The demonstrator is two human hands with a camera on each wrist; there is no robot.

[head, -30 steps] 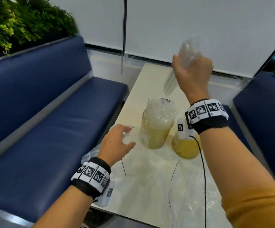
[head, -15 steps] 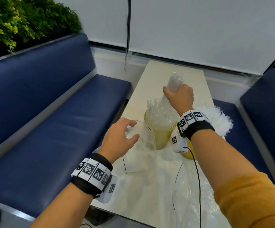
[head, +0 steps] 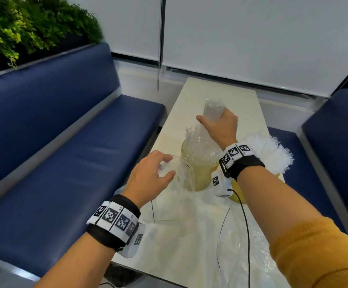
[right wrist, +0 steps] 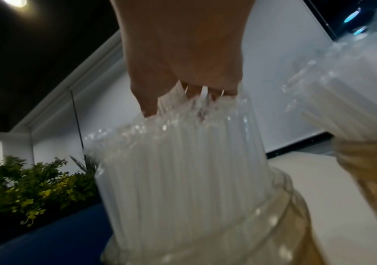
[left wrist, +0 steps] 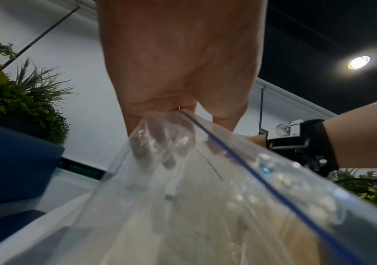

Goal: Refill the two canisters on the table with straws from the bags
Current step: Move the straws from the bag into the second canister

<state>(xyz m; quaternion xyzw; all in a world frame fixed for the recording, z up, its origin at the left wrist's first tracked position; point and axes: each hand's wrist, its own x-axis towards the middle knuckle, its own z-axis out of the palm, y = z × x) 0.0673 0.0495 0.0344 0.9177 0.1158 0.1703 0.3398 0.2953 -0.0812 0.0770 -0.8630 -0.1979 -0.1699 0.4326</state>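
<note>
Centrally on the table (head: 191, 94), the near canister (head: 198, 171) stands packed with upright wrapped straws (right wrist: 183, 161), and my right hand (head: 220, 127) is clenched around a further bundle (head: 212, 109) whose lower ends sit among those in its mouth. Beside it to the right, partly hidden behind my right wrist, the second canister (right wrist: 369, 170) also holds straws, which fan out above its rim. My left hand (head: 150, 175) grasps the top of a clear zip bag (left wrist: 205, 206) standing just beside the near canister, fingers curled over the bag's edge; more clear plastic (head: 241, 256) lies flat on the near end of the table.
</note>
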